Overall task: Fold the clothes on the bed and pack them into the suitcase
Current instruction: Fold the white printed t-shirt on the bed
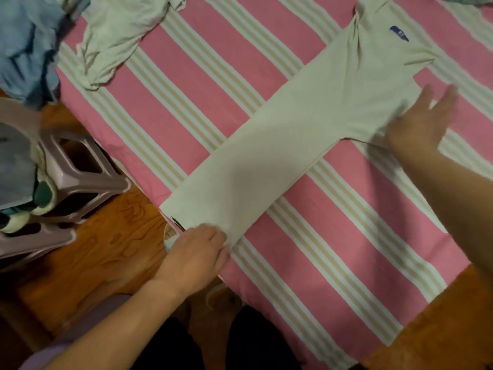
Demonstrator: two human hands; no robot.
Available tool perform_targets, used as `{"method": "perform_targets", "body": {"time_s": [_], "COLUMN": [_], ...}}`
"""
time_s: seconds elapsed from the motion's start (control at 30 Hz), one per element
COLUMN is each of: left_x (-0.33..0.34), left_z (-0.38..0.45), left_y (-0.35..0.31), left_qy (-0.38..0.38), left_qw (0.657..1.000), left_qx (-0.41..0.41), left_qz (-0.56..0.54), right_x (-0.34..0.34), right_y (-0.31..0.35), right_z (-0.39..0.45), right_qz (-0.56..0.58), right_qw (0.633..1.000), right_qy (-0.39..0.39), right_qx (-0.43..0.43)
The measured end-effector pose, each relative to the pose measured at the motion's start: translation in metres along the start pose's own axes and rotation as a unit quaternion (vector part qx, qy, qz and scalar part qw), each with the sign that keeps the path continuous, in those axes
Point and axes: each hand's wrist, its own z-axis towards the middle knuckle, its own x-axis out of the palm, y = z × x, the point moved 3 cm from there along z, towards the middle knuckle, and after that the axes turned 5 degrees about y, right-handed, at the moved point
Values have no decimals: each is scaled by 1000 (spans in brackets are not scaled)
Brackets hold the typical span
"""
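The left hand (197, 249) rests at the near, bottom end of a cream shirt (288, 134), its fingers curled over the hem at the edge of the bed; it looks to be pinching the cloth, though the fingertips are partly hidden. The right hand (421, 124) lies spread, fingers straight and apart, palm down on the shirt's right side where a sleeve meets the body; motion blur softens its fingertips.

The shirt is folded lengthwise into a long narrow band that runs diagonally from the bed's near-left edge up toward the far right. Near its collar end sits a small blue label (399, 33). It lies flat on a bedsheet (333, 249) striped in pink, white and beige.

Further up the bed, at the far left, a crumpled pale garment (117, 36) lies unfolded, and just beside it, at the top-left corner, is a heap of light blue cloth (26, 46). Another bit of fabric shows at the top-right corner, too little to identify.

Off the bed to the left, a mauve plastic stool (80, 177) stands on the wooden floor (106, 249), with grey and green fabric (18, 172) piled on it.
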Motion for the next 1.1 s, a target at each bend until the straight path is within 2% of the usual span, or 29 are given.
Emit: {"method": "perform_targets", "body": {"time_s": [0.07,0.13,0.17,0.2,0.27,0.33,0.5,0.6,0.63,0.67,0.7,0.77,0.83,0.97,1.03,1.1], "left_x": [-13,-15,-10,-3,8,10,-14,-68,-86,-102,-116,-135,-147,-168,-186,-206], "left_z": [10,21,25,28,29,33,37,71,91,114,139,196,248,341,389,436], "left_y": [27,60,74,87,109,120,111,101,94,84,73,51,29,-10,-32,-56], "left_qy": [-44,15,65,125,227,272,348,442,452,438,392,250,105,-119,-186,-217], "left_qw": [997,991,984,969,933,917,879,847,851,869,896,944,964,949,933,927], "left_qx": [-6,15,45,79,114,116,191,224,217,204,198,215,244,292,308,307], "left_qz": [65,133,161,196,254,268,265,194,155,110,65,7,-29,-12,4,15], "right_x": [14,43,60,72,89,100,90,61,49,39,30,18,14,5,-4,-11], "right_y": [30,57,68,77,81,70,68,78,81,82,82,76,61,22,2,-15], "right_z": [-20,-44,-55,-64,-74,-77,-67,-59,-56,-53,-48,-39,-25,23,58,98], "right_qz": [-39,-90,-125,-150,-150,-139,-122,-94,-62,-26,0,26,48,47,56,75], "right_qw": [981,942,927,927,950,959,942,940,948,958,969,984,988,993,993,992], "right_qy": [-17,14,41,85,155,211,292,316,306,282,245,177,140,77,38,11], "right_qx": [-192,-323,-350,-333,-227,-128,-110,-89,-67,-46,-31,9,55,80,92,100]}}
